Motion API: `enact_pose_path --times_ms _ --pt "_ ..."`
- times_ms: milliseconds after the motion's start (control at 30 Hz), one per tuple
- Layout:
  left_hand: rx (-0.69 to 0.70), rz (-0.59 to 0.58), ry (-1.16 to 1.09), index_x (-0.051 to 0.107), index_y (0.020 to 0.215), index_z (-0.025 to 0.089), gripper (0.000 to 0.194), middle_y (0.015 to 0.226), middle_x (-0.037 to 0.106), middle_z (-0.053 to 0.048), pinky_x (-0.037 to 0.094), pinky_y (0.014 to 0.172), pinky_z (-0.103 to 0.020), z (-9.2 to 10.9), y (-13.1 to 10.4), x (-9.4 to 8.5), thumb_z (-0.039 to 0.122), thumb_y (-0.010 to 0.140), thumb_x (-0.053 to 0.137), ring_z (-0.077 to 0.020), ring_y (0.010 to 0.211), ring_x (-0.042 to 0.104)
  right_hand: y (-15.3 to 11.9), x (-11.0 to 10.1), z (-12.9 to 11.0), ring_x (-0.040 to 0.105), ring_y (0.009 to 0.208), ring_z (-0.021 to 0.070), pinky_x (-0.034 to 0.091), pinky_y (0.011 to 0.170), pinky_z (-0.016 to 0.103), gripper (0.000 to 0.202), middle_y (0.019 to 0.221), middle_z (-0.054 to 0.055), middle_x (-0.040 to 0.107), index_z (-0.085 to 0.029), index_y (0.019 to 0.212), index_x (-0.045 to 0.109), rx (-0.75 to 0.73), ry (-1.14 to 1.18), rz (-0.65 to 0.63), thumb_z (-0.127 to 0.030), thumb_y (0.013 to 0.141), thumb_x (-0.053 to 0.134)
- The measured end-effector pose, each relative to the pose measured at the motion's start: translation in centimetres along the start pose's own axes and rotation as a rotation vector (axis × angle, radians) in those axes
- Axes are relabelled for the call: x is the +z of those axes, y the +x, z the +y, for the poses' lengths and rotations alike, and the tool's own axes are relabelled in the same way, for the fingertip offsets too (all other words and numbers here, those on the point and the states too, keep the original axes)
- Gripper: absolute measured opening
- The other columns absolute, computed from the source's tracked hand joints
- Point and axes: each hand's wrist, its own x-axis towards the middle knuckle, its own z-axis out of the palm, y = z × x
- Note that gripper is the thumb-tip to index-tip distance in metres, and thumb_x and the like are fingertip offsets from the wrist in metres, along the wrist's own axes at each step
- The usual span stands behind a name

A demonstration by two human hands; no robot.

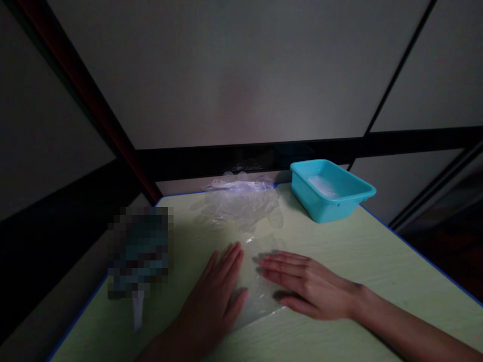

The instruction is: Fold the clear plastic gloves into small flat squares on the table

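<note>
Far left of the table [320, 332]: a blurred item [141, 251], identity not readable, a pale strip [138, 311] extending from its lower end. Left hand [217, 286] palm down at the left part of a clear plastic sheet [258, 296]; fingers extended, thumb apart from them, nothing gripped. Sheet lies flat between and under the hands, a few glints and creases on it. Beyond it, toward the table's back edge, a loose heap of clear film [241, 201], crumpled. Right hand [313, 284] palm down at the sheet's right side, fingers straight and close together, thumb slightly apart, grasping nothing. Back right: turquoise bin [320, 206], upright, something whitish inside.
</note>
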Motion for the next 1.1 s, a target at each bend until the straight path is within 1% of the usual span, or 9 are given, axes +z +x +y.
enact_pose_path --times_ms 67,133,333,433,500,600,667,800,1100 --pt "0.006 -0.056 0.023 0.029 0.134 0.008 0.054 0.142 0.027 -0.015 0.025 0.103 -0.049 0.0 0.0 0.0 0.029 0.087 0.040 -0.0265 0.130 0.024 0.0 -0.1 0.0 0.018 0.132 0.0210 0.018 0.108 0.039 0.059 0.142 0.014 0.022 -0.010 0.136 0.027 0.075 0.007 -0.069 -0.040 0.088 0.043" --pt "-0.002 -0.094 0.044 0.029 0.135 0.008 0.056 0.142 0.025 -0.015 0.024 0.103 -0.050 0.0 0.0 -0.2 0.033 0.087 0.040 -0.0273 0.130 0.022 0.0 -0.1 -0.1 0.012 0.133 0.0222 0.012 0.108 0.042 0.066 0.143 0.016 0.016 -0.010 0.138 0.022 0.141 0.006 -0.120 -0.046 0.087 0.042" --pt "-0.035 -0.079 0.062 0.026 0.136 0.009 0.059 0.143 0.024 -0.015 0.021 0.102 -0.053 -0.1 0.0 0.1 0.035 0.086 0.041 -0.0288 0.131 0.019 -0.3 0.0 0.2 0.010 0.133 0.0237 0.008 0.108 0.046 0.068 0.144 0.015 0.015 -0.012 0.139 0.018 0.150 0.015 -0.137 -0.050 0.087 0.040" --pt "-0.046 -0.042 0.032 0.024 0.137 0.011 0.059 0.143 0.024 -0.016 0.021 0.102 -0.054 -0.2 -0.2 0.4 0.034 0.086 0.042 -0.0293 0.131 0.019 -0.4 -0.4 0.5 0.015 0.132 0.0245 0.015 0.106 0.047 0.063 0.143 0.014 0.021 -0.013 0.137 0.027 0.053 -0.006 -0.113 -0.049 0.087 0.042" --pt "-0.047 -0.007 0.001 0.025 0.137 0.013 0.055 0.143 0.023 -0.015 0.021 0.102 -0.053 -0.3 -0.3 0.4 0.031 0.087 0.041 -0.0282 0.131 0.019 -0.5 -0.8 0.6 0.025 0.129 0.0237 0.022 0.105 0.043 0.053 0.138 0.013 0.033 -0.012 0.130 0.039 -0.048 -0.033 -0.093 -0.044 0.088 0.043" --pt "-0.027 0.062 -0.054 0.033 0.131 0.015 0.044 0.143 0.028 -0.013 0.023 0.103 -0.050 -0.3 -0.3 0.2 0.024 0.089 0.037 -0.0257 0.131 0.023 -0.7 -1.3 0.4 0.045 0.111 0.0221 0.036 0.092 0.037 0.030 0.119 0.012 0.053 -0.012 0.104 0.057 -0.115 -0.089 -0.058 -0.034 0.088 0.044" --pt "-0.014 0.091 -0.092 0.042 0.124 0.016 0.036 0.140 0.034 -0.011 0.027 0.103 -0.047 -0.2 -0.3 -0.2 0.022 0.089 0.037 -0.0245 0.129 0.027 -0.9 -1.6 0.1 0.051 0.093 0.0204 0.040 0.079 0.035 0.020 0.101 0.009 0.059 -0.015 0.086 0.059 -0.087 -0.148 -0.070 -0.029 0.087 0.046" --pt "-0.010 0.096 -0.147 0.053 0.110 0.018 0.026 0.131 0.046 -0.008 0.034 0.101 -0.042 0.2 -0.1 -0.9 0.019 0.087 0.040 -0.0234 0.122 0.039 -0.9 -1.9 -0.5 0.049 0.074 0.0176 0.037 0.067 0.032 0.018 0.078 0.005 0.058 -0.017 0.071 0.056 -0.058 -0.244 -0.126 -0.021 0.085 0.045" --pt "-0.011 0.119 -0.221 0.056 0.102 0.021 0.022 0.123 0.053 -0.005 0.041 0.097 -0.035 0.2 -0.3 -0.8 0.018 0.086 0.042 -0.0205 0.114 0.048 -1.0 -2.0 -0.8 0.046 0.071 0.0170 0.034 0.065 0.031 0.018 0.073 0.004 0.056 -0.017 0.068 0.055 -0.062 -0.257 -0.137 -0.018 0.083 0.045"
